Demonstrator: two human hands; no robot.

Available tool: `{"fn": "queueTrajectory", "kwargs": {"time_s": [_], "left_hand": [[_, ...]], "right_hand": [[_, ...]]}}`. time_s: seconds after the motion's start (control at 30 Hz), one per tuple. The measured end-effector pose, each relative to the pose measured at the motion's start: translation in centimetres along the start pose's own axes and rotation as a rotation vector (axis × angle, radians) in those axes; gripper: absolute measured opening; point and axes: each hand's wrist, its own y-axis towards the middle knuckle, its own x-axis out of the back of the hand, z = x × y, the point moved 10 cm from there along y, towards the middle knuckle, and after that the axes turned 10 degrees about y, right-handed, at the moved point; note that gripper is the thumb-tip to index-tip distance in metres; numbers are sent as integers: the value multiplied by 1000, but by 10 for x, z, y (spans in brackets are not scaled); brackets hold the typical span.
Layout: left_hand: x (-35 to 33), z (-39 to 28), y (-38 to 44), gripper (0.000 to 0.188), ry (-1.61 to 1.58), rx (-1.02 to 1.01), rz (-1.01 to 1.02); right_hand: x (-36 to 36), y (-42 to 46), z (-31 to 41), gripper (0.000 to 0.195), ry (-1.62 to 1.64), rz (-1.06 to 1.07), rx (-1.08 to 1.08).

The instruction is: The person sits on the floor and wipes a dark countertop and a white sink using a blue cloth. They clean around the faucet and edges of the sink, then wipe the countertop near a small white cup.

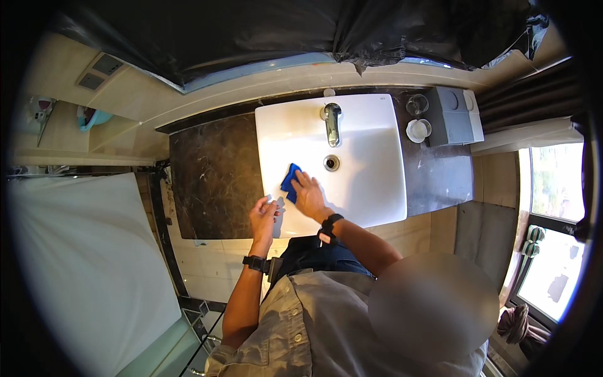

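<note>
My right hand (309, 192) presses a folded blue cloth (290, 181) against the inner surface of the white rectangular washbasin (372, 188), left of the drain. Over the basin's front left edge is my left hand (264, 217), fingers curled around a small pale object (270, 198); the grip hides most of it, so its kind is unclear. A chrome faucet (332, 125) rises at the back of the basin. Below its spout lies the round metal drain opening (331, 163).
The basin sits on a dark marbled countertop (212, 179). On the right stand a drinking glass (417, 104), another glass with a white item (418, 130) and a grey box (450, 115). Black plastic sheeting (264, 33) hangs behind. A white covering (94, 264) lies at left.
</note>
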Motion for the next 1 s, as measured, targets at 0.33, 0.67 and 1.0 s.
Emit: {"fn": "queueTrajectory", "kwargs": {"time_s": [0.33,0.67,1.0], "left_hand": [[-5,-16,-13,35,-38,-94,-43],[-16,6,-26,41,-16,-9,-10],[-28,-1,-27,40,-5,-9,18]], "right_hand": [[-8,4,-54,42,1632,26,-567],[48,-17,-49,34,1740,80,-578],[51,-6,-36,59,232,-281,-64]]}}
